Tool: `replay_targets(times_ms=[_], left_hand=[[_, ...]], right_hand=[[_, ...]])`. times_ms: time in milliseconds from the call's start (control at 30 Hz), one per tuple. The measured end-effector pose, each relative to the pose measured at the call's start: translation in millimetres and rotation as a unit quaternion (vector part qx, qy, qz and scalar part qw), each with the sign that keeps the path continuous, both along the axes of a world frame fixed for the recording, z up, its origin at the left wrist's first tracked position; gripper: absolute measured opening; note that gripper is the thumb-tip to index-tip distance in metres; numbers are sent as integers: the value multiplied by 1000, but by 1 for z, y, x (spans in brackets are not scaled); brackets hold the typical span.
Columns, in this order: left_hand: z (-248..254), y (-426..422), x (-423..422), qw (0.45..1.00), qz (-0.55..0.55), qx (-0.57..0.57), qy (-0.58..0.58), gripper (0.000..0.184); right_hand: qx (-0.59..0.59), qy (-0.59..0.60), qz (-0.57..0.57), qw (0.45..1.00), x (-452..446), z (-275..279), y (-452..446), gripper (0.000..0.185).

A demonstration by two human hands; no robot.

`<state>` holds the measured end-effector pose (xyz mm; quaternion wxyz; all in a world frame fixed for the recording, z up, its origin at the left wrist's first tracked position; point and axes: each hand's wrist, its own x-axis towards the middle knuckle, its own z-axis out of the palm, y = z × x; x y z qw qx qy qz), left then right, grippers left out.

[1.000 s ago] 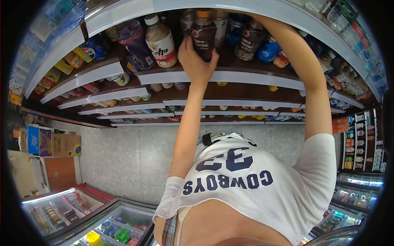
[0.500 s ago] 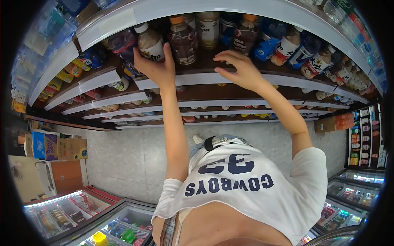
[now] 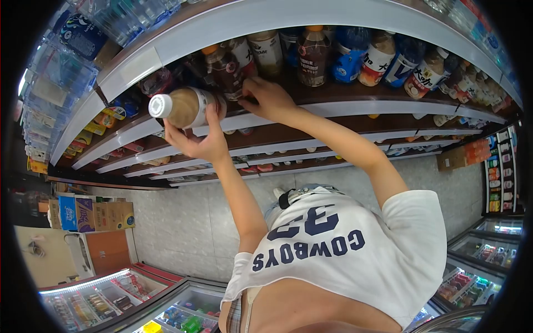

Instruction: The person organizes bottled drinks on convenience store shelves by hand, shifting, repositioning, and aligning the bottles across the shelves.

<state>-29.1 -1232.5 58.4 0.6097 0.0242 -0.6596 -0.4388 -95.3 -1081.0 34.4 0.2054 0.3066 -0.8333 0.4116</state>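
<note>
My left hand (image 3: 200,136) grips a white-capped bottle (image 3: 189,108) of light brown drink. It is tilted, its cap pointing left and toward me, in front of the shelf edge. My right hand (image 3: 269,100) has its fingers curled against the lower side of an orange-capped bottle (image 3: 224,69) of dark brown drink on the shelf. The far fingertips are partly hidden there. Just behind that bottle shows a white-labelled bottle (image 3: 241,55). Farther right along the same row stands another orange-capped dark bottle (image 3: 312,58).
Blue-labelled bottles (image 3: 350,55) and more drinks line the shelf to the right. An upper shelf edge (image 3: 233,25) overhangs the row. Lower shelf edges (image 3: 355,108) run beneath my arms. Cartons (image 3: 111,215) stand at left, with lit freezers (image 3: 100,302) behind me.
My left hand has drawn the white-capped bottle off the shelf and tipped it toward me. My right hand has moved left to the orange-capped bottle, its fingers now curled. The view has shifted slightly.
</note>
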Motion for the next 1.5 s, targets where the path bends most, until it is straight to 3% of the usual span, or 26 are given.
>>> replay_targets(times_ms=[100, 167, 200, 233, 300, 467, 533, 733, 833, 900, 967, 1100, 1300, 1433, 1500], left_hand=[[18, 11, 10, 997, -77, -6, 14, 84], [22, 23, 4, 992, -112, -57, 10, 84], [25, 29, 2, 989, -100, -107, -11, 83], [26, 36, -2, 983, -89, -156, -32, 82], [19, 53, -21, 979, -180, -99, -18, 81], [-6, 91, -61, 967, -241, -67, -54, 84], [-17, 101, -72, 970, -219, -89, -57, 85], [-14, 110, -68, 973, -187, -117, -62, 77], [-26, 83, -57, 986, -114, -125, 3, 71], [-27, 56, -53, 995, 2, -94, 32, 50], [-24, 19, -56, 989, 120, -80, 27, 55], [-7, -51, -68, 970, 210, -123, 6, 81], [20, -79, -77, 941, 238, -200, -134, 98], [20, -72, -63, 977, 146, -130, -89, 94], [10, -65, -54, 997, 51, -45, -29, 94]], right_hand=[[-9, 21, 33, 999, -3, -5, 0, 19], [-25, 62, 37, 997, -3, -12, 7, 18], [5, 26, 19, 999, 5, -5, 15, 19], [14, 83, -22, 996, 9, -8, 25, 19], [31, 196, -108, 974, 17, -14, 46, 18], [1, 287, -70, 955, 46, -15, 92, 18], [14, 316, -50, 947, 47, -8, 100, 18], [65, 302, -87, 947, 23, -34, 110, 16], [56, 309, -75, 947, 24, -34, 108, 18], [51, 303, -70, 949, 27, -34, 108, 19], [49, 297, -68, 951, 28, -32, 108, 19], [36, 297, -68, 952, 32, -28, 105, 18], [-1, 257, 62, 964, 54, -3, 58, 19], [-25, 123, 48, 991, 54, 20, 30, 29], [-20, 14, 48, 999, 40, 22, 19, 44]])
